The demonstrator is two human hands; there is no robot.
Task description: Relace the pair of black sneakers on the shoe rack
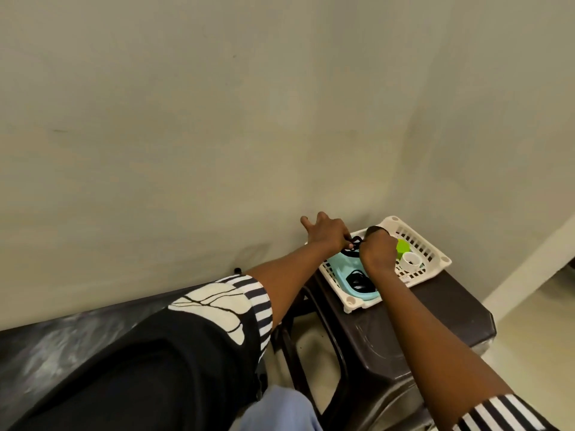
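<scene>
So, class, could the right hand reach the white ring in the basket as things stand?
Probably yes: the white ring lies uncovered in the basket, right beside the right hand. That hand pinches a black lace, though, so must let go first.

Likely a home: bare cream wall (pixel 217 119), dark plastic stool (pixel 451 306), white household basket (pixel 441 259).

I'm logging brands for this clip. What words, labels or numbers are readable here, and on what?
No text can be read.
Front rim of the white basket: a small mark, too blurred to read.
Pattern on the left sleeve: white shapes, no letters.
The black lace, pinched by the left hand and right hand: no print.
</scene>
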